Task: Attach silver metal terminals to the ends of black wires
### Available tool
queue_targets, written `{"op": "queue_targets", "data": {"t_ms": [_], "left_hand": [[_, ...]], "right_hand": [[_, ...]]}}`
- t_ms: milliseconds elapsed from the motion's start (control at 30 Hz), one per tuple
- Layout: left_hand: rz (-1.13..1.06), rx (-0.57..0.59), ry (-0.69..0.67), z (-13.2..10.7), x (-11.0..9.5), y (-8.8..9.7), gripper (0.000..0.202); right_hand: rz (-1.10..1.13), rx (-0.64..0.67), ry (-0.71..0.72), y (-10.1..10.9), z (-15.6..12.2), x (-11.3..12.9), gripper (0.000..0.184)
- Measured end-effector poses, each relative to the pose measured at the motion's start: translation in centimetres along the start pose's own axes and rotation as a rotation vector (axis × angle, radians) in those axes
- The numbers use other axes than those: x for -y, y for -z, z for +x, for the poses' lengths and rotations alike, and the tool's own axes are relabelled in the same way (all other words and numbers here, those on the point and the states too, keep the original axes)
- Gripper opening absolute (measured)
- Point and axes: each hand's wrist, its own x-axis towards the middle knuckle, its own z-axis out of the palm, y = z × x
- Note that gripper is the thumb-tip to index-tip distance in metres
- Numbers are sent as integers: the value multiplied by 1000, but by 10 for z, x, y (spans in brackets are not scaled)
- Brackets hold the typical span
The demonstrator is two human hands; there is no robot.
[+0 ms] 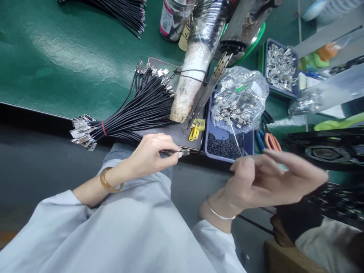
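Note:
In the middle, my left hand (153, 153) pinches a black cable near its end, where a metal USB connector (185, 152) sticks out past the fingertips. To its right is my right hand (261, 182), somewhat blurred, with thumb and index finger closed on a thin pale rod (236, 137). The rod points up over a blue tray (205, 146) of small black pieces (218, 146). Behind the left hand lies a bundle of black cables (142, 102), tied with a red band (104, 129) and tipped with metal connectors at both ends.
A clear bag of metal connector shells (240, 100) rests on the tray. A hot-air tool nozzle (217, 72) and a wrapped white tube (189, 77) reach in from above. Yellow clips (195, 132), orange-handled pliers (272, 141) and another bin of shells (281, 68) are nearby. Someone sits at lower right.

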Motion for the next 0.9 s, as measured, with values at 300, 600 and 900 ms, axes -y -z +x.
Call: {"op": "queue_targets", "data": {"t_ms": [300, 600, 900], "left_hand": [[485, -266, -88, 13, 32, 7, 20], [364, -175, -234, 9, 29, 3, 19], [31, -190, -164, 9, 18, 1, 8]], "right_hand": [[-483, 275, -52, -5, 77, -69, 18], [-509, 434, 95, -13, 88, -93, 19], [162, 250, -137, -20, 19, -6, 20]]}}
